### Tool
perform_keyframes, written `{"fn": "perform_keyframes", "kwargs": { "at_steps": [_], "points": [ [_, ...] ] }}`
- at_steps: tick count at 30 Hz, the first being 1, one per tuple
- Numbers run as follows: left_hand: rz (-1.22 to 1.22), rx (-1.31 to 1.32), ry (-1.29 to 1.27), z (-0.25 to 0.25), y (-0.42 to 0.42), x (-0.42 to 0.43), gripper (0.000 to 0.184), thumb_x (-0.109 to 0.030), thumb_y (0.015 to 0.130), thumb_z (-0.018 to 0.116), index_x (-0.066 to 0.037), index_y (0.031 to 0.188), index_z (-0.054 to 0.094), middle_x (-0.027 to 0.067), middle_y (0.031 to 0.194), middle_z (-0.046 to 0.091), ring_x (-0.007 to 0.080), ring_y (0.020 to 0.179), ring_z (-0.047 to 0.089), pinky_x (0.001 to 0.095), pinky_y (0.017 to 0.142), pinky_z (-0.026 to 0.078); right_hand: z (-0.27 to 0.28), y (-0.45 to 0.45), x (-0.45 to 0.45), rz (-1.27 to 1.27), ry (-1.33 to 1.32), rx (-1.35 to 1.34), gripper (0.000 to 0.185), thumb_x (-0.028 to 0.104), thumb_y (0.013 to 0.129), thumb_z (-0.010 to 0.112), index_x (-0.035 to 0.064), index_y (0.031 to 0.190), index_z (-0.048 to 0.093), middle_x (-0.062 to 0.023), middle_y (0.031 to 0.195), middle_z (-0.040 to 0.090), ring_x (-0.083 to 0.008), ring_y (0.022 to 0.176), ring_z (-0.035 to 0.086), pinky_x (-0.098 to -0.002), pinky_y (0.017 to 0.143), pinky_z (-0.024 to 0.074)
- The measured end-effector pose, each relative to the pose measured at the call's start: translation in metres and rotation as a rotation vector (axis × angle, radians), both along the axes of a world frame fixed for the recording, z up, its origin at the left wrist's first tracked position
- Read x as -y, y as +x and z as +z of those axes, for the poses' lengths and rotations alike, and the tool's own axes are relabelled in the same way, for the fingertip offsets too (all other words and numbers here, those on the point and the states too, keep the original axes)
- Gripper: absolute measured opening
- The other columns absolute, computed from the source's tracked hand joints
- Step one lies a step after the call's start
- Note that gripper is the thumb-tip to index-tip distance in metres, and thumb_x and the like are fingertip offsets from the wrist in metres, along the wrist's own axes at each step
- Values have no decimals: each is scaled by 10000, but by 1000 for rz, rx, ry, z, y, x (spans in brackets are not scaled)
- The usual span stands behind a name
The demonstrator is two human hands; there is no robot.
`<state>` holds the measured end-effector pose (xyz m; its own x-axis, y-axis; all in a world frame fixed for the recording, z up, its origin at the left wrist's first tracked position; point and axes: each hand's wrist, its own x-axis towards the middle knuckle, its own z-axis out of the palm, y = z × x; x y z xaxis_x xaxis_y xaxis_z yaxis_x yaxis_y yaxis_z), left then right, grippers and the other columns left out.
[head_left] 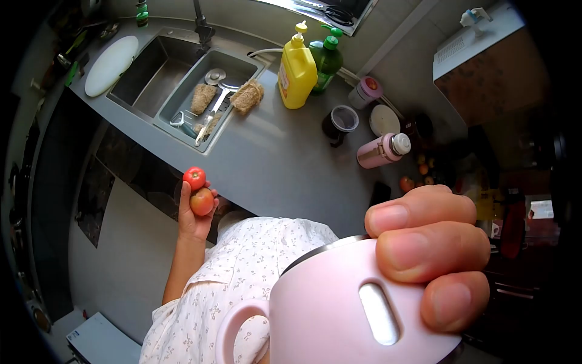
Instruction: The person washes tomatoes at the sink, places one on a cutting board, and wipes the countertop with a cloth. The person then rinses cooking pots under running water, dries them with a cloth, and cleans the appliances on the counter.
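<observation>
Two red tomatoes [201, 201] rest in my left hand [194, 221], its thumb and fingers curled around them, held out at the counter's front edge. One tomato sits above the other in the palm. Very close to the camera, my right hand [433, 255] grips a pale pink mug [327, 303] with a metal rim. The mug has a loop handle on its left side and a silvery oval slot. Only the fingers of this hand show clearly; its thumb is hidden.
A double sink [160, 124] holds loofah pads [203, 99] and utensils. Behind it stand a yellow pump bottle [297, 76] and a green one [327, 60]. A dark cup [341, 121] and a pink flask [382, 150] are on the counter [267, 173].
</observation>
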<state>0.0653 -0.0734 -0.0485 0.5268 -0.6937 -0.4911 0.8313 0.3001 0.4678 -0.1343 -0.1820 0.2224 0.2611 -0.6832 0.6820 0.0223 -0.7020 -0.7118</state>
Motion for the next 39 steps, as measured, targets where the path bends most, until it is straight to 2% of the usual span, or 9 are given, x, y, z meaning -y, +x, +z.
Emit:
{"fn": "perform_keyframes", "kwargs": {
  "at_steps": [9, 23, 26, 28, 30, 33, 35, 36, 39],
  "points": [
    [-1, -7, -13, -3, -1, -3, 466, -448, 809, 727, -69, 1051, 603, 65, 932, 641, 214, 792, 654, 328, 643, 576, 6, -5, -9, -20, 21, -25, 258, 335, 1007, 348, 248, 1070, 584, -17, 962, 550, -236, 883, 488, -371, 777, 415],
    [13, 16, 9, 4, 0, -1, 480, -476, 827, 697, -71, 1064, 593, 58, 948, 636, 202, 820, 648, 318, 663, 575, 5, -21, 0, 32, -37, -148, 307, 358, 1010, 334, 255, 1234, 516, -38, 1058, 533, -260, 947, 489, -402, 846, 432],
    [15, 20, -3, 5, 2, -3, 484, -488, 839, 677, -69, 1065, 590, 57, 951, 630, 199, 832, 642, 316, 678, 570, -6, -20, 17, 78, 5, -74, 288, 356, 998, 377, 238, 1221, 517, -54, 1070, 538, -263, 951, 506, -373, 847, 453],
    [-12, 4, -41, 2, 5, -8, 500, -511, 850, 651, -63, 1062, 588, 57, 959, 626, 199, 843, 637, 315, 687, 567, -23, -36, 69, 479, -104, -124, 305, 293, 958, 484, 127, 1213, 499, -144, 1089, 558, -300, 979, 560, -389, 821, 511],
    [5, -2, -32, 3, 4, -12, 513, -523, 855, 638, -56, 1059, 586, 58, 961, 624, 200, 848, 637, 314, 685, 569, -44, -31, 75, 610, -99, -141, 424, 250, 885, 621, 45, 1223, 469, -210, 1132, 557, -321, 1028, 584, -412, 837, 535],
    [80, 35, 35, 16, 2, -20, 518, -524, 843, 654, -53, 1046, 586, 59, 948, 625, 203, 847, 638, 311, 671, 574, -79, -15, 78, 513, 41, -99, 857, 136, 549, 916, -22, 1249, 448, -185, 1186, 582, -254, 1035, 627, -335, 880, 507],
    [109, 36, 67, 18, 1, -31, 515, -524, 834, 664, -55, 1033, 589, 60, 946, 624, 203, 845, 637, 311, 671, 574, -131, -15, 89, 404, 96, -161, 815, 110, 609, 878, 4, 1278, 425, -135, 1218, 570, -216, 1070, 605, -323, 922, 484],
    [117, 20, 61, 15, 3, -39, 518, -525, 827, 673, -55, 1029, 589, 61, 940, 622, 200, 836, 636, 310, 671, 574, -156, -17, 92, 371, 226, -184, 789, 86, 636, 856, 12, 1288, 419, -125, 1212, 570, -208, 1088, 590, -327, 947, 472],
    [139, 39, 75, 10, 6, -62, 538, -528, 808, 692, -60, 1050, 586, 64, 949, 634, 208, 823, 648, 321, 676, 569, -238, -13, 102, 200, 402, -207, 762, 53, 632, 839, 32, 1283, 444, -94, 1170, 583, -205, 1089, 582, -327, 946, 463]
  ]
}}
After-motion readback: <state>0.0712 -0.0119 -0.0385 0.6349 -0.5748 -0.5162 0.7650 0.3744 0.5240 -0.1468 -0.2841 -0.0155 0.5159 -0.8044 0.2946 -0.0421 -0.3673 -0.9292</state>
